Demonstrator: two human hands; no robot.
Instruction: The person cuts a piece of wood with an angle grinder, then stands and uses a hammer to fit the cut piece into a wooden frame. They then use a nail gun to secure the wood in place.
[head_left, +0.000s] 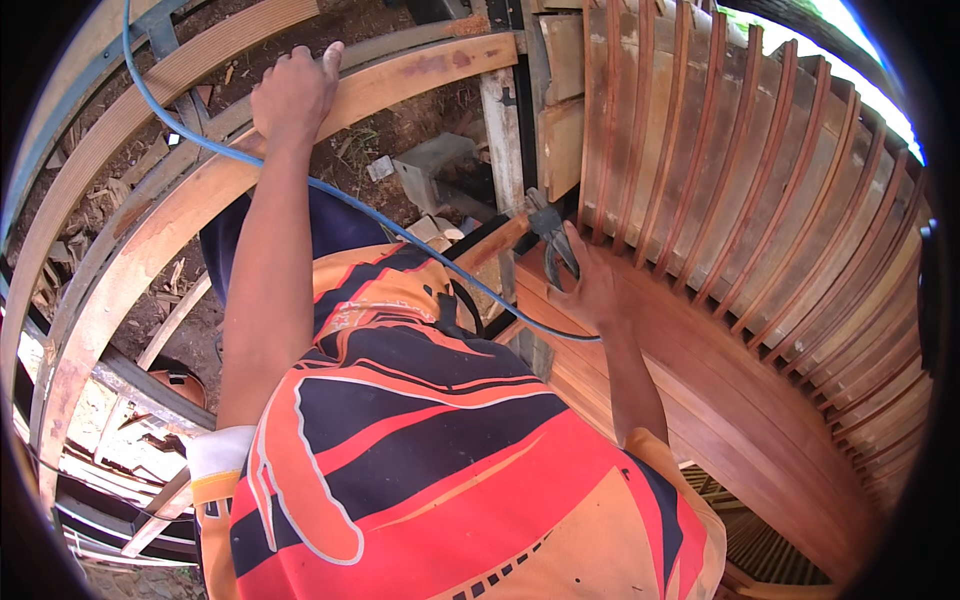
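Observation:
My left hand (295, 92) reaches up and left and grips a long curved wooden beam (420, 72), fingers curled over its far edge. My right hand (588, 288) holds a dark metal hand tool (548, 228) against the corner where a reddish wooden deck board (700, 370) meets a black metal post (530, 120). A thin blue hose (150, 100) runs from the upper left, passes under my left forearm and ends near my right wrist. My orange, red and black shirt (430, 450) fills the lower middle.
Ribbed reddish wooden slats (760, 180) curve across the right side. Bare soil with wood scraps (400, 140) and a grey concrete block (435, 165) lie below the open frame. More beams and metal rails (90, 190) cross on the left.

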